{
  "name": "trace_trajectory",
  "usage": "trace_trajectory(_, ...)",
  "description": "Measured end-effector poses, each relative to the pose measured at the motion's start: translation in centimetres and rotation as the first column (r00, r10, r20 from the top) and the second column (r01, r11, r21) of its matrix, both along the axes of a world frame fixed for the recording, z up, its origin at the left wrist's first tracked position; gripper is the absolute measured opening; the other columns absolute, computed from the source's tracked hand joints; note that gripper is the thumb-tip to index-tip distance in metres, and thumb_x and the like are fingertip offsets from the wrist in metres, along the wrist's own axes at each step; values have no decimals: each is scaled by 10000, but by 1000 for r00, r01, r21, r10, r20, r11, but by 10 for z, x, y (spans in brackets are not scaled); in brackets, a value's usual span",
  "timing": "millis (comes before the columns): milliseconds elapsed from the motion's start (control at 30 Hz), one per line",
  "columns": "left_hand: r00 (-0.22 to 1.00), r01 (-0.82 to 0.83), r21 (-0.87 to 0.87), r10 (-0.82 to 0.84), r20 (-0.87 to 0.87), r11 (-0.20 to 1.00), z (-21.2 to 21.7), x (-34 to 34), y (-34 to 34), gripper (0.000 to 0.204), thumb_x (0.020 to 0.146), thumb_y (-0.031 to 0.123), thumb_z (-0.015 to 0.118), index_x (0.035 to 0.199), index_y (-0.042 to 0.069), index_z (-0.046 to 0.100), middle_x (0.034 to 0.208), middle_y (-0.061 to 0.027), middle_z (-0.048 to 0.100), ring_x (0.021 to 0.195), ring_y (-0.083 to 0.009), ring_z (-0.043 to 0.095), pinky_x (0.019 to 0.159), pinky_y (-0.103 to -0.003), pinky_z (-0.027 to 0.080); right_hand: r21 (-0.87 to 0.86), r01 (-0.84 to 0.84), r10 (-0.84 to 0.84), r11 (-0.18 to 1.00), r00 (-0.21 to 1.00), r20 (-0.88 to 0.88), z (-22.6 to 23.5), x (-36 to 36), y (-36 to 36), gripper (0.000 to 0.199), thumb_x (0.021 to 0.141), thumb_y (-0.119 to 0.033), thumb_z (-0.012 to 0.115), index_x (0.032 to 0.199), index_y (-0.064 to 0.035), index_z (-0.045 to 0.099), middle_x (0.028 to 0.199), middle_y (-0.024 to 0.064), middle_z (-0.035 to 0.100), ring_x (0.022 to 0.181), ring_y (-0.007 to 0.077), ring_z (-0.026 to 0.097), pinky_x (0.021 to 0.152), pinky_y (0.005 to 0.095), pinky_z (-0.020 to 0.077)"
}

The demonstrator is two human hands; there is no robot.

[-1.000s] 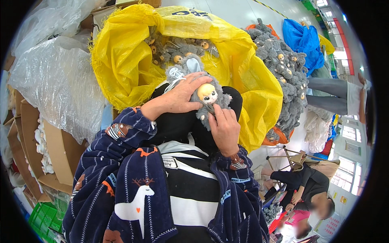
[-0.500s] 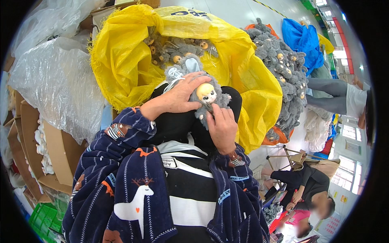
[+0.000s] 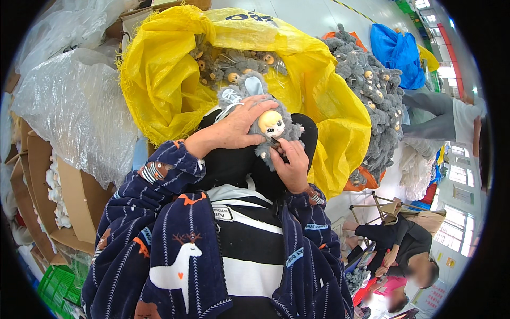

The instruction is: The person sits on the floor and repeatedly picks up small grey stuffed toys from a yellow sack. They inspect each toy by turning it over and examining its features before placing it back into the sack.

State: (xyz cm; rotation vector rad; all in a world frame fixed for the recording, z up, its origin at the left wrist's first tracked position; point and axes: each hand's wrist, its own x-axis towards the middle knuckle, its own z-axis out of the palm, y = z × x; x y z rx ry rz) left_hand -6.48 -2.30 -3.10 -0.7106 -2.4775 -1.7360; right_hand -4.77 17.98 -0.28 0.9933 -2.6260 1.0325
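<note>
A grey plush doll (image 3: 273, 124) with bunny ears, blond hair and a hard face lies over my lap. My left hand (image 3: 238, 126) is closed round its upper left side, thumb below and fingers over the head, with a white lace near the wrist. Just beneath the face, my right hand (image 3: 292, 164) pinches a small dark, thin tool (image 3: 274, 141), its tip at the doll's neck. Fingers cover most of the tool, so its kind cannot be made out.
A yellow woven sack (image 3: 340, 127) opens in front of me, holding several similar dolls (image 3: 234, 69). A grey plush heap (image 3: 366, 80) stands to the right, near a blue bag (image 3: 398, 53). Clear plastic (image 3: 69, 106) and cardboard boxes (image 3: 79, 207) lie left. Other people sit and stand at right.
My right hand has turned and drawn slightly down from the doll's face, so the dark tool now shows. The left hand keeps its hold. A person at the far right has shifted their legs.
</note>
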Motion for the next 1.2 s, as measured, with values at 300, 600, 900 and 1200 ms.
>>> trace_trajectory(300,1000,4,-14,-4,14,1000,1,-1,2,724,651,80,662,1306,95,354,1326,-202,345,1289,-355,256,1056,-421,212,-62,-158,163,985,984,72,14,5,-15,286,663,-20,702,923,-30,582,710,77,563,641,238,542,560,317,440)
trace_trajectory(600,1000,1,-24,0,11,1000,2,-1,2,730,643,72,659,1307,97,357,1317,-194,358,1288,-347,260,1054,-420,217,359,50,-13,932,995,-104,33,6,-1,269,727,-117,664,966,-34,571,742,83,545,702,244,534,578,320,458)
trace_trajectory(900,1000,2,-18,-2,18,1000,4,-1,2,731,634,66,662,1301,96,365,1316,-190,361,1287,-346,263,1051,-417,224,504,-4,49,864,996,-78,34,10,-7,211,778,-131,609,954,-33,545,752,86,522,732,239,523,588,320,456)
trace_trajectory(1200,1000,-4,-14,5,17,1000,1,0,2,739,632,64,672,1303,103,363,1316,-176,366,1289,-346,258,1051,-417,226,501,59,-11,864,995,-98,34,13,-11,206,786,-130,606,951,-26,543,757,90,525,743,233,523,622,310,459)
